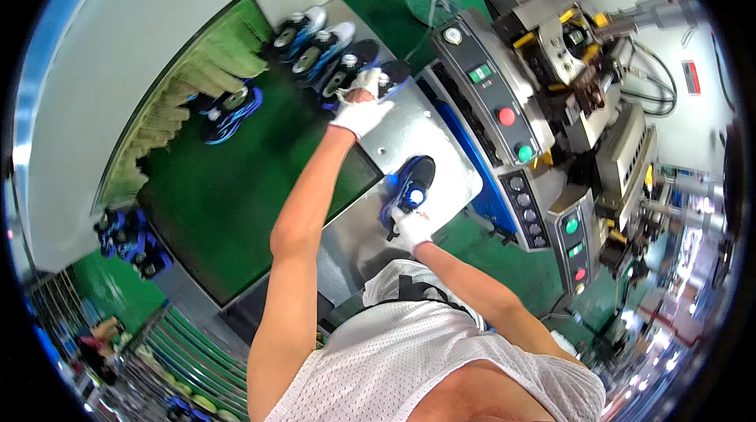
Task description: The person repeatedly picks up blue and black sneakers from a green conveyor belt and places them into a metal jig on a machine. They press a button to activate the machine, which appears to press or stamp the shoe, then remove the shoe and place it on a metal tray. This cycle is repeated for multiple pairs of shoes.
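My left hand (362,109), in a white glove with bare fingertips, reaches to the nearer end of a row of shoes. Its fingers close on a black sports shoe with a blue edge (394,79); part of the grip is hidden. Beside it stand more black shoes with blue and white soles (323,50). Lower down, over the shiny metal ledge (354,245), my gloved right hand (411,231) grips one end of another black-and-blue shoe (417,178). That shoe lies with its toe pointing away from me, a bright spot of light on it.
A dark green conveyor belt (260,178) runs out of a grey housing with a fringed curtain (173,83). On the belt, near the fringe, lies a blue-black pair (228,115). More shoes (132,241) sit at its left edge. Machines with a button panel (492,87) stand at right.
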Motion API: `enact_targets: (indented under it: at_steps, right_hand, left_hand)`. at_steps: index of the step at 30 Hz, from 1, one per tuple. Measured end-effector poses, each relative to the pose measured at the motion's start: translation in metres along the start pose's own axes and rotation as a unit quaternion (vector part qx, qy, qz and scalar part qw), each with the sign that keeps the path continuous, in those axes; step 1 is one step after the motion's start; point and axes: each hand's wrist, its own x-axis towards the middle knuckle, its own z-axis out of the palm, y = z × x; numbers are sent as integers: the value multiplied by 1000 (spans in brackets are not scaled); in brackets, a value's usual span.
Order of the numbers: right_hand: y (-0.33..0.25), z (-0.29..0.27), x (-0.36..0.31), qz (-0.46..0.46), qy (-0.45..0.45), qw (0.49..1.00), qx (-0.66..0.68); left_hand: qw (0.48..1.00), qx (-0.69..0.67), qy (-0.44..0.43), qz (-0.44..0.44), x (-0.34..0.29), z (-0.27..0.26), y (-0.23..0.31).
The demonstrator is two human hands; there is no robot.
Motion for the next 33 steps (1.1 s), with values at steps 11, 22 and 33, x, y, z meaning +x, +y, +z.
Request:
enact_targets:
  at_steps: [11, 22, 33]
  right_hand:
    - [-25, -49, -7, 147, 45, 970, 187]
    - [99, -233, -140, 213, 122, 814, 527]
    - [236, -344, -407, 206, 602, 508, 580]
  left_hand:
    - [977, 181, -75, -85, -27, 27, 11]
    - [951, -14, -301, -71, -242, 130, 222]
    - [731, -139, -614, 264, -390, 233, 523]
